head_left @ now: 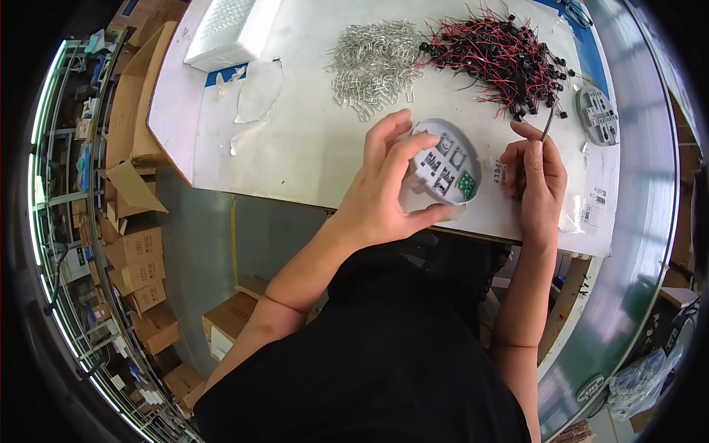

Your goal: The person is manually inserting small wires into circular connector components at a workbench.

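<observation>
The left hand (384,192) grips a round grey disc (445,164) at the counter (295,140) edge; the right hand (537,177) pinches what looks like a thin tool (547,124).

A white worktable (295,148) stands over grey floor (199,244), cardboard boxes (136,273) and shelving (66,184) at left

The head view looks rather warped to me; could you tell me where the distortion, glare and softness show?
In the head view, the fisheye bends the white table edge and the shelving at left toward the dark rim; glare washes out the white panel at the top; the left hand, grey round part and right hand are sharp, while the rim blurs.
</observation>
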`<state>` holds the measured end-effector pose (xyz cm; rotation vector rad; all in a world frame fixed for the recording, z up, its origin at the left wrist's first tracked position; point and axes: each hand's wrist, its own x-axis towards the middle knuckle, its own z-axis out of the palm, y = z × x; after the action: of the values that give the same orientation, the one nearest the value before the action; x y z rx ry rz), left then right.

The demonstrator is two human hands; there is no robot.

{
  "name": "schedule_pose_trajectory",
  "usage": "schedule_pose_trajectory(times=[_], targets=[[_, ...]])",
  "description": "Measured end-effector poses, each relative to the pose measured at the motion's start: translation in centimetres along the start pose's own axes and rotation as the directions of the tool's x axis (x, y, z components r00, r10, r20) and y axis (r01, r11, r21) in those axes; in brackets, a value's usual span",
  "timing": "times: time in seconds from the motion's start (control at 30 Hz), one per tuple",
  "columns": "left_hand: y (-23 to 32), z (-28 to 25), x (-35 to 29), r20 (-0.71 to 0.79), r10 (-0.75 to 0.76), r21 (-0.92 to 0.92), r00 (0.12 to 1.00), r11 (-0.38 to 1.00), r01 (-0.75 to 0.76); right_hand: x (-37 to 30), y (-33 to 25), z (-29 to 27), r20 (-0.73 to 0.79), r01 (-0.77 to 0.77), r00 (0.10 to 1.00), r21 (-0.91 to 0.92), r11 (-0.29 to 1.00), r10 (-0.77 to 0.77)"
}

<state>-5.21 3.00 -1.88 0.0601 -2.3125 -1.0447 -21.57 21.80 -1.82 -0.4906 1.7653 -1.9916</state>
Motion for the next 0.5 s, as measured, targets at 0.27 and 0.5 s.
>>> schedule_pose_trajectory(times=[0.27, 0.5], targets=[[-0.1, -1.3, 0.0, 0.214, -0.214, -0.123, 0.953, 0.962, 0.243, -0.3, -0.9, -0.6, 0.018, -0.01, 1.0, -0.028, 1.0, 0.01], [0.0, 0.1, 2.3, 0.189, -0.152, 0.065, 0.97, 0.988, 0.142, -1.8, -6.9, 1.4, 0.234, 0.143, 0.972, -0.48, 0.866, -0.031]])
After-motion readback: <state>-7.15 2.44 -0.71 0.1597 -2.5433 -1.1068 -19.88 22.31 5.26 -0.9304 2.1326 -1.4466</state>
